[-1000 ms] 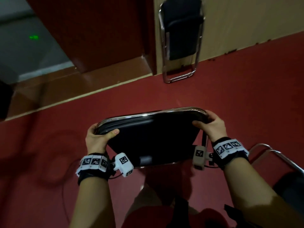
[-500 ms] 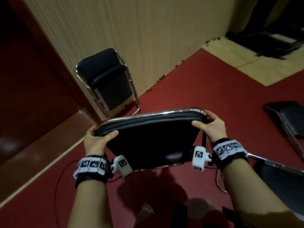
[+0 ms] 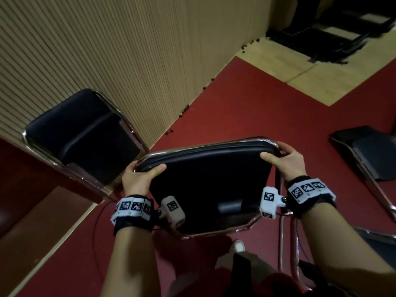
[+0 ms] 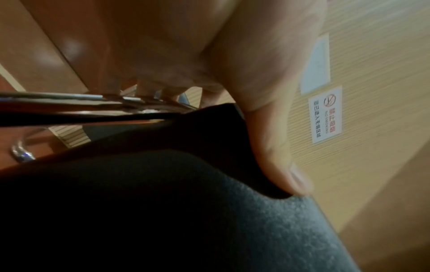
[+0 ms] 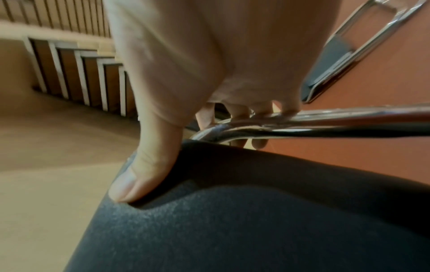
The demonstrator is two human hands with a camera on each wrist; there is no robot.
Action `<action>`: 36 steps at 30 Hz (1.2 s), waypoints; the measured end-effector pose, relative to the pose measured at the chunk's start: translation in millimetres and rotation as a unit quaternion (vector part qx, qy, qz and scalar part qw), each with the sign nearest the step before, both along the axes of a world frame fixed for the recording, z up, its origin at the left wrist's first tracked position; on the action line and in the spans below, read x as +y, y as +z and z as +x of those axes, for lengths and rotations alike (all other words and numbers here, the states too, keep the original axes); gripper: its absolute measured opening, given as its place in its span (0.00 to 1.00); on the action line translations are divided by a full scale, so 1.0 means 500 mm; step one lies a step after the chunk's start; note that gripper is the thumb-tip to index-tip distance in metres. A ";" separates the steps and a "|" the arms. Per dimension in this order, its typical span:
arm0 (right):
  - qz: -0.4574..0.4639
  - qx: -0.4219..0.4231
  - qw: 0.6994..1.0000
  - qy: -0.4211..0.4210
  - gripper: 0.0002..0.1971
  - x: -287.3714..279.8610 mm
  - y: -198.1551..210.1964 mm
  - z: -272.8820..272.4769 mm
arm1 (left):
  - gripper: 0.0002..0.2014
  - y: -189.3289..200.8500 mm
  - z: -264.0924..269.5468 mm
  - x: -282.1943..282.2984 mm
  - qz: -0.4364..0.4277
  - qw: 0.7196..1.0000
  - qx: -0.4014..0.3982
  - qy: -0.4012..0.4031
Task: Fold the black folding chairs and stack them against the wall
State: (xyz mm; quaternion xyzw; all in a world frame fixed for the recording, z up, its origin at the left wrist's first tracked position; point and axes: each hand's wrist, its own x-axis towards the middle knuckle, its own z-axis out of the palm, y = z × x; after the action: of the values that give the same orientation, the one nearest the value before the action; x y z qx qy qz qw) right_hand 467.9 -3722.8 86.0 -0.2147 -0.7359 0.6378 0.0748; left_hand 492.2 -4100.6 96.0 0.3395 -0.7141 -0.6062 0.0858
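Note:
I carry a folded black chair (image 3: 210, 185) with a chrome frame, held up off the red floor in front of me. My left hand (image 3: 139, 176) grips its upper left corner, thumb pressed on the black pad (image 4: 209, 211), fingers curled behind the chrome tube (image 4: 69, 97). My right hand (image 3: 287, 161) grips the upper right corner the same way, thumb on the pad (image 5: 256, 220), fingers round the tube (image 5: 325, 117). Another folded black chair (image 3: 83, 133) leans against the ribbed beige wall (image 3: 150, 50) just left of the held chair.
More black chairs stand on the red floor at the right (image 3: 368, 155) and lower right (image 3: 381, 241). Dark furniture (image 3: 334, 31) sits on a pale floor patch at the far top right. A brown wooden ledge (image 3: 38, 219) runs along the left. A no-smoking sign (image 4: 325, 114) hangs on the wall.
My view has swung right and I have come nearer the wall; the leaning chair now sits close on the left. Both hands keep the same grip on the carried chair.

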 end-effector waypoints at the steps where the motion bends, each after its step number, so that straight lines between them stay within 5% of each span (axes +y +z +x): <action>1: 0.003 -0.001 1.000 0.001 0.27 0.007 0.010 -0.042 | 0.45 0.001 -0.036 0.011 0.002 1.000 0.000 0.006; 7: 0.015 0.003 0.999 0.030 0.31 0.022 0.038 -0.305 | 0.33 -0.006 -0.239 0.034 0.004 1.000 -0.009 0.021; 24: 0.034 -0.011 0.998 0.057 0.30 -0.062 0.012 -0.995 | 0.41 0.008 -0.898 -0.056 -0.024 0.999 0.002 0.022; 36: 0.051 -0.049 0.962 0.264 0.28 -0.218 -0.034 -1.550 | 0.44 -0.037 -1.183 -0.103 0.000 0.976 -0.026 0.218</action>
State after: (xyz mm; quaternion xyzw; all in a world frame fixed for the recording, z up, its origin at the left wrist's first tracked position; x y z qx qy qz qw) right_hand -307.1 -3831.7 69.3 -0.0397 -0.8009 0.5850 -0.1212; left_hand -99.3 -4152.3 77.5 0.5023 -0.6251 -0.5639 0.1974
